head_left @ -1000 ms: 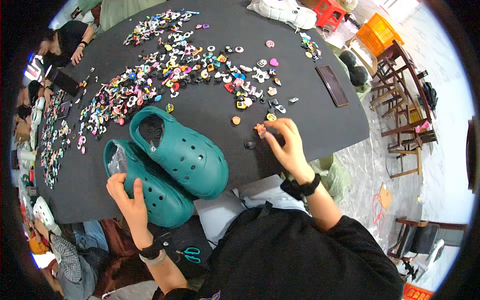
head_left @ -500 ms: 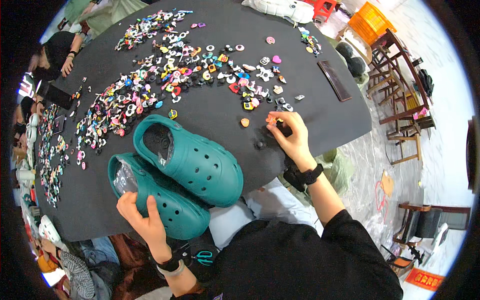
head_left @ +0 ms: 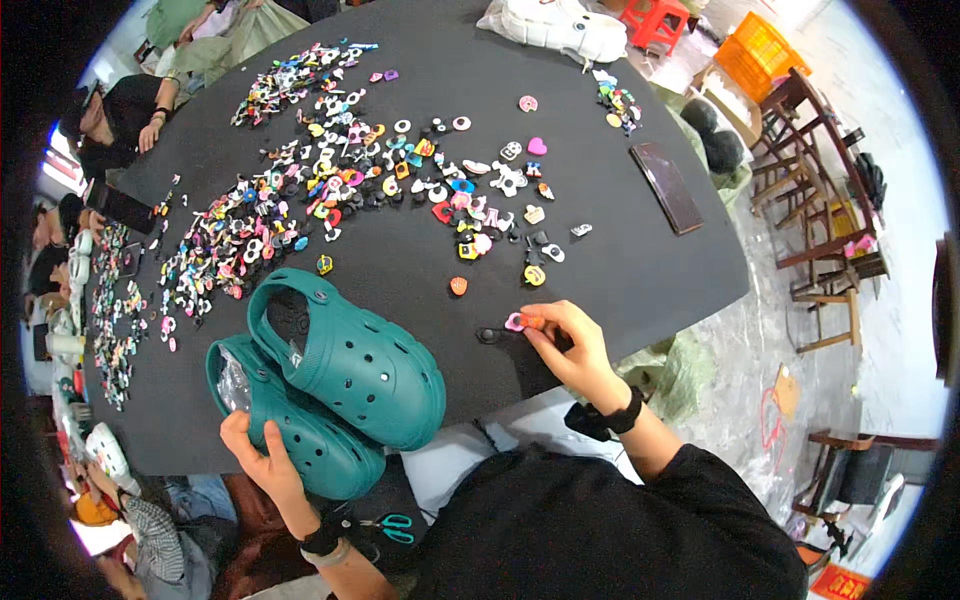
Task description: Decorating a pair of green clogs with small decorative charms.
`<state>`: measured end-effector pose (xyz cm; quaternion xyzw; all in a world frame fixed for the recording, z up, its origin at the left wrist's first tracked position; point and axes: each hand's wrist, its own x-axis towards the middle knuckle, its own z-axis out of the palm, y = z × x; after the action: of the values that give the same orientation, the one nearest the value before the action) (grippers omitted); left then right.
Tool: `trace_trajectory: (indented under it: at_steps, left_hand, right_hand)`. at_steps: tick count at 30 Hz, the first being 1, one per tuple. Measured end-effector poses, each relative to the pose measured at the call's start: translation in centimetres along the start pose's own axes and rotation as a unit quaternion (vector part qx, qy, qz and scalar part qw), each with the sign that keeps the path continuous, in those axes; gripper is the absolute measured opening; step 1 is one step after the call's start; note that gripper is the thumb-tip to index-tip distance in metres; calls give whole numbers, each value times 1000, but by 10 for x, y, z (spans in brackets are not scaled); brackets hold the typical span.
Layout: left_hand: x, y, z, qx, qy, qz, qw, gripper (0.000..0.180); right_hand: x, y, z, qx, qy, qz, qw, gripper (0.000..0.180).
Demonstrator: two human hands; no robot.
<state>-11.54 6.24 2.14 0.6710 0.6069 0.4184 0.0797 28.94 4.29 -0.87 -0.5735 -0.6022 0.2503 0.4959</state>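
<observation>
Two teal clogs lie side by side on the black table [head_left: 690, 265], toes toward my lower right. My left hand [head_left: 268, 460] grips the side of the nearer clog [head_left: 310, 455], thumb on the outer face; some fingertips are hidden. The farther clog [head_left: 370, 375] leans against it. Clear plastic shows inside the nearer shoe. To the right, my right hand [head_left: 575, 350] pinches a small orange and pink shoe charm [head_left: 522, 321] just above the tabletop. Beside it sits a dark charm [head_left: 488, 335]. An orange charm [head_left: 458, 286] and a round yellow charm [head_left: 534, 275] lie farther off.
A wide heap of colourful charms [head_left: 250, 225] spreads across the table's left and middle. At the right edge lies a dark flat case [head_left: 667, 188]. White plastic-wrapped shoes [head_left: 560, 28] sit at the far edge. Another person's hand [head_left: 150, 132] rests at the far left.
My right hand has come nearer with the charm, which now shows a pink part. The yellow charm is now clear of my fingers. The clogs sit slightly lower left in view.
</observation>
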Motion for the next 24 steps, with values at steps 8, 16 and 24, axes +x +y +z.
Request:
trace_trajectory:
  at_steps: [8, 16, 24]
  left_hand:
    - [-1, -10, -2, -4, -7, -29, 1000, 24]
    - [6, 7, 2, 1, 8, -6, 1000, 24]
    - [1, 9, 2, 10, 19, 4, 1000, 28]
  right_hand:
    - [4, 2, -7, 63, 40, 39, 996, 23]
    - [-4, 12, -6, 117, 26, 85, 989, 13]
    - [-7, 11, 1, 147, 38, 98, 983, 12]
